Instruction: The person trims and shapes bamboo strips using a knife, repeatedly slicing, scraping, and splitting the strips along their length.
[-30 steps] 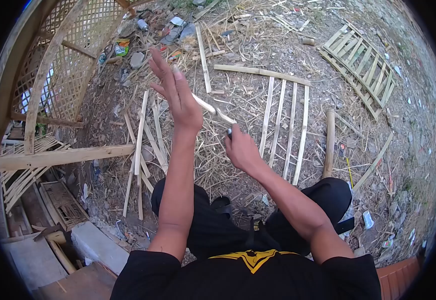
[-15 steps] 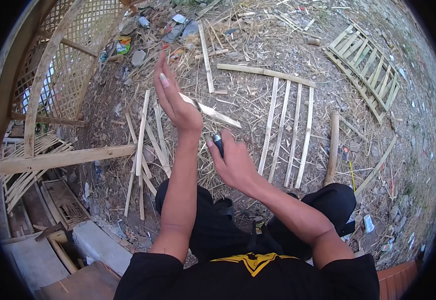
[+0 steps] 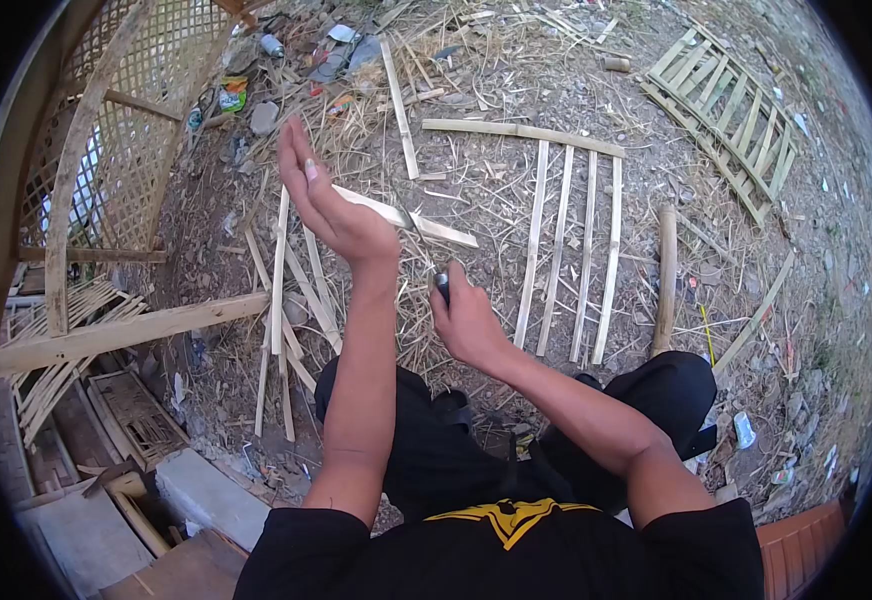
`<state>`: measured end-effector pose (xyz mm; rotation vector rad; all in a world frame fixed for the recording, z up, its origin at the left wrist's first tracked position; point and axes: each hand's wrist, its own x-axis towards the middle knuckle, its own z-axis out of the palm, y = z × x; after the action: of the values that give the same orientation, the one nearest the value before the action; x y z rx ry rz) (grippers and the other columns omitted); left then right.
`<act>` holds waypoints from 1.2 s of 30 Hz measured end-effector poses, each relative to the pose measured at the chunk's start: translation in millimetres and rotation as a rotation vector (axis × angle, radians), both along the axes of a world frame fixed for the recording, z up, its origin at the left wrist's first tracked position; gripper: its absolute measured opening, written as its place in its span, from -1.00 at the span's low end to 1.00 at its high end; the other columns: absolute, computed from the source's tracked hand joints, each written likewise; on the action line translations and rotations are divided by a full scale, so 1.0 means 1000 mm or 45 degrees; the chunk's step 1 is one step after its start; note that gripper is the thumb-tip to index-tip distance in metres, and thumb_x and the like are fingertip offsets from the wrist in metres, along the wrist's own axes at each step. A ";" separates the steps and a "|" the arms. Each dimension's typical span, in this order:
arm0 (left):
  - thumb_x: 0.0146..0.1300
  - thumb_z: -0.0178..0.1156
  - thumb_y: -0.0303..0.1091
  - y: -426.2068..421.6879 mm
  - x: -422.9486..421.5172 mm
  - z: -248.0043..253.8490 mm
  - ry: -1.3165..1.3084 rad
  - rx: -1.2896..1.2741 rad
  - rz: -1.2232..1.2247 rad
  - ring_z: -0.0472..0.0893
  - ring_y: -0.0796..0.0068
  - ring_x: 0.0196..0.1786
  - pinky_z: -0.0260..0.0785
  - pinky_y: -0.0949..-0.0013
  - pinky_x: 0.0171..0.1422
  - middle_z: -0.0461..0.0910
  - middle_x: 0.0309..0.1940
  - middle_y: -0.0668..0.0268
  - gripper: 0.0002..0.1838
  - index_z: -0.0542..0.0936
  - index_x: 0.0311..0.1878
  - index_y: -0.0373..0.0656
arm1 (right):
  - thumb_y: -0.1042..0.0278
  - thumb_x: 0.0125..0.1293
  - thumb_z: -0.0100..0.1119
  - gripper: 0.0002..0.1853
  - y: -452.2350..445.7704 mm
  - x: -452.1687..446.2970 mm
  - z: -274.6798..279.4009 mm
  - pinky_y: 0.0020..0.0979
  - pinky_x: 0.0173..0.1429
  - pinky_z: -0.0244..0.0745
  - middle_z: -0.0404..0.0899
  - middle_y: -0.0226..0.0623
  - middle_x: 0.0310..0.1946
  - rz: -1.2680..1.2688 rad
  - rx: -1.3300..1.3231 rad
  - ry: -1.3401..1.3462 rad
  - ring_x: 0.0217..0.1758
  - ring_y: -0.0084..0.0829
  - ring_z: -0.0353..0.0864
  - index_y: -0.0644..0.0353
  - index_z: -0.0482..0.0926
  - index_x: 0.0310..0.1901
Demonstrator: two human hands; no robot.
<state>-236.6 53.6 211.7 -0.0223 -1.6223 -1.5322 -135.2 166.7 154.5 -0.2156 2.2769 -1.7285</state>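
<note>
My left hand (image 3: pixel 341 205) is raised with its fingers stretched out and pressed near one another, at the left end of a pale bamboo strip (image 3: pixel 426 226). Whether the thumb side holds the strip is hidden. My right hand (image 3: pixel 468 318) is closed round the dark handle of a knife (image 3: pixel 443 284). The thin blade points up and left and crosses the strip near its middle. Right of my hands, several upright slats (image 3: pixel 574 250) lie under a crosspiece (image 3: pixel 522 131) on the ground.
A slatted bamboo frame (image 3: pixel 726 115) lies at the upper right. A round bamboo piece (image 3: pixel 666 280) is near my right knee. Loose strips (image 3: pixel 280 270) lie left of my left forearm. A wooden beam (image 3: pixel 126 333) and lattice panel (image 3: pixel 181 70) stand at the left.
The strip, first short and angled towards my right hand, now shows longer between my hands. My right hand has moved down with the knife, then slightly up and right. My left hand has shifted left and down.
</note>
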 end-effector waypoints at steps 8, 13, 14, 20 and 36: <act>0.37 -0.33 -0.39 0.015 0.006 0.005 -0.032 -0.018 -0.031 0.14 0.12 0.51 -0.13 0.16 0.61 0.22 0.38 -0.11 -0.47 0.16 0.36 -0.44 | 0.39 0.38 0.00 -0.79 -0.007 0.005 -0.006 0.12 -0.37 0.38 0.51 0.23 -0.59 -0.003 0.016 0.028 -0.47 0.27 0.54 0.36 0.23 -0.20; 0.38 -0.32 -0.39 0.007 0.006 0.002 -0.019 0.002 -0.122 0.11 0.14 0.51 -0.17 0.16 0.59 0.18 0.41 -0.03 -0.47 0.19 0.37 -0.42 | 0.41 0.38 -0.01 -0.79 0.001 -0.007 0.002 0.12 -0.38 0.38 0.50 0.20 -0.60 0.021 0.056 0.020 -0.47 0.27 0.54 0.35 0.22 -0.17; 0.41 -0.33 -0.32 0.010 0.005 0.001 -0.047 -0.052 -0.101 0.12 0.15 0.52 -0.18 0.15 0.60 0.21 0.41 -0.05 -0.46 0.17 0.38 -0.40 | 0.40 0.37 -0.01 -0.79 -0.001 -0.002 0.017 0.12 -0.38 0.38 0.50 0.19 -0.60 0.004 0.009 0.060 -0.48 0.26 0.54 0.34 0.22 -0.16; 0.43 -0.34 -0.34 0.015 0.005 0.006 -0.069 -0.021 -0.202 0.07 0.15 0.54 -0.20 0.17 0.60 0.14 0.44 -0.05 -0.47 0.17 0.39 -0.44 | 0.39 0.36 0.01 -0.77 0.002 -0.010 -0.020 0.11 -0.36 0.39 0.51 0.19 -0.61 -0.072 0.065 -0.031 -0.50 0.26 0.53 0.37 0.24 -0.16; 0.44 -0.34 -0.30 0.018 0.005 0.004 -0.083 -0.017 -0.262 0.06 0.14 0.54 -0.19 0.19 0.60 0.11 0.46 -0.07 -0.44 0.11 0.42 -0.44 | 0.42 0.33 0.03 -0.77 -0.001 -0.005 0.007 0.12 -0.33 0.39 0.52 0.23 -0.56 -0.026 0.057 0.117 -0.41 0.28 0.55 0.37 0.24 -0.14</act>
<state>-231.6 72.1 216.1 -0.1521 -1.7253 -1.6928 -140.7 165.7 161.4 -0.2689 2.3882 -1.7083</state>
